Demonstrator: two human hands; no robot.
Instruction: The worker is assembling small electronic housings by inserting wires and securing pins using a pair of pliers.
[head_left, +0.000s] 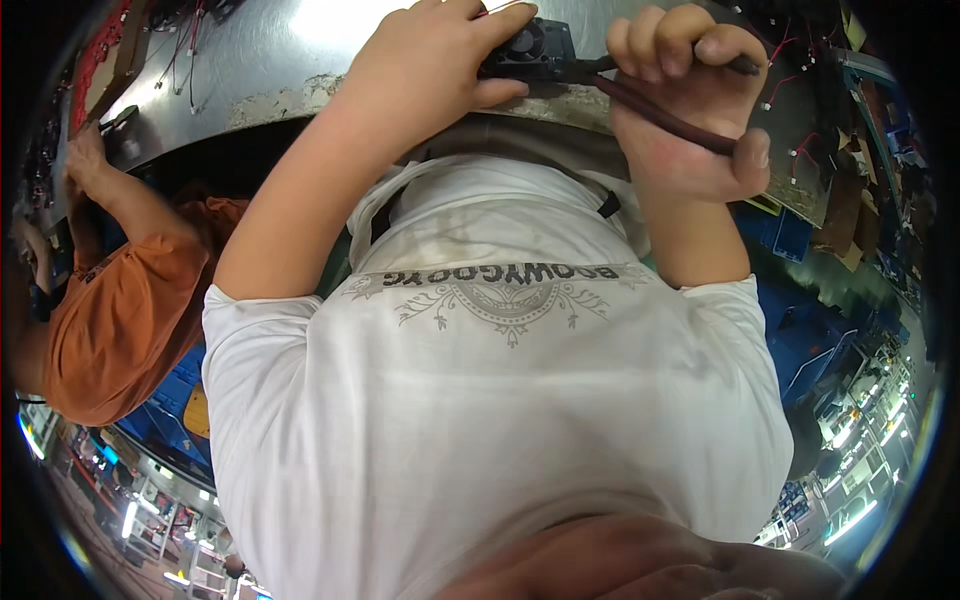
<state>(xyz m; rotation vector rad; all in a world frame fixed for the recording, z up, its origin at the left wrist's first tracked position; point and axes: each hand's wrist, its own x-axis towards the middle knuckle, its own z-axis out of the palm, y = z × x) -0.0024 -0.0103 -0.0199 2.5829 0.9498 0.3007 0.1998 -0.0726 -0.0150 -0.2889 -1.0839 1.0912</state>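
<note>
Over the table's near edge, my left hand (425, 65) grips a small black cooling fan (535, 45) between its fingers and thumb. The fan's round blades face up, and a thin red wire shows by my fingertips. My right hand (685, 105) is wrapped round a pair of pliers (665, 118) with dark reddish-brown handles. My thumb presses one handle while my curled fingers hold the other. The tips of the pliers meet the fan's right side; exactly what lies between the jaws is too small to tell.
The metal worktable (270, 60) has a worn, chipped front edge. Thin wires with small white connectors (795, 152) lie at both sides. A co-worker in an orange shirt (135, 315) sits close at left. Blue crates (800, 235) and cardboard (845, 215) stand at right.
</note>
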